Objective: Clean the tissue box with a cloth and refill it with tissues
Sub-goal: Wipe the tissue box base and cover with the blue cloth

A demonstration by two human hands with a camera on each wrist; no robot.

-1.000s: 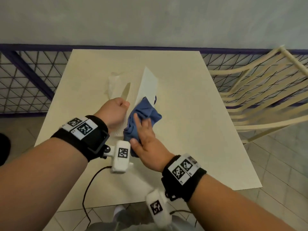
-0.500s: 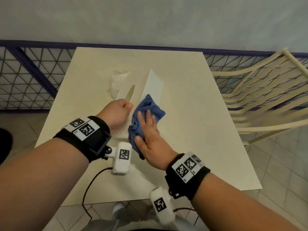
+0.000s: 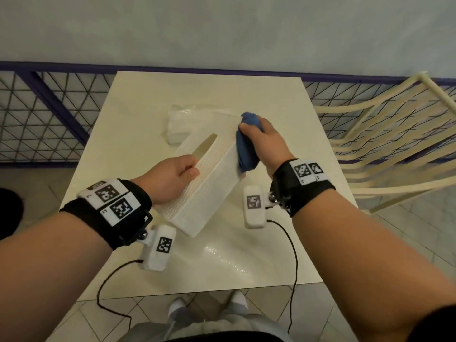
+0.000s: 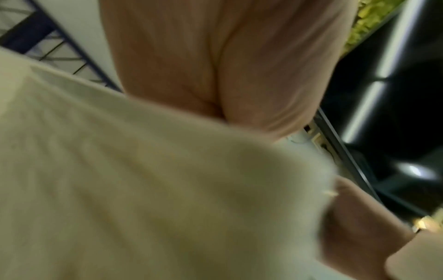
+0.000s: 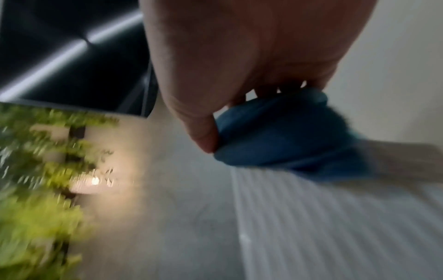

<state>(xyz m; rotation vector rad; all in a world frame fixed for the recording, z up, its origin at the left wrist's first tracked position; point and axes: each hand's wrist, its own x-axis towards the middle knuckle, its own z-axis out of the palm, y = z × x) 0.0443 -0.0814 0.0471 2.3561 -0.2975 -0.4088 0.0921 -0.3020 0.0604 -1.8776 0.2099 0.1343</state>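
Note:
A white ribbed tissue box [image 3: 209,178] lies at an angle on the cream table [image 3: 259,255], its slot facing up and left. My left hand [image 3: 172,178] grips its near left edge, fingers curled over the top; in the left wrist view the box [image 4: 143,180] fills the blurred frame. My right hand [image 3: 261,139] holds a bunched blue cloth [image 3: 246,146] against the box's right side near the far end. In the right wrist view the thumb and fingers pinch the cloth [image 5: 287,136] against the ribbed box [image 5: 323,217]. A clear-wrapped pack of tissues [image 3: 180,124] lies behind the box.
A cream slatted chair [image 3: 385,144] stands to the right of the table. A purple-framed wire fence [image 3: 44,114] runs behind and to the left. The table's near edge is close to my legs, with cables hanging over it.
The right hand has slid the cloth along the box's right side from the near end to the far end. The box is turned a little; the left hand keeps its grip.

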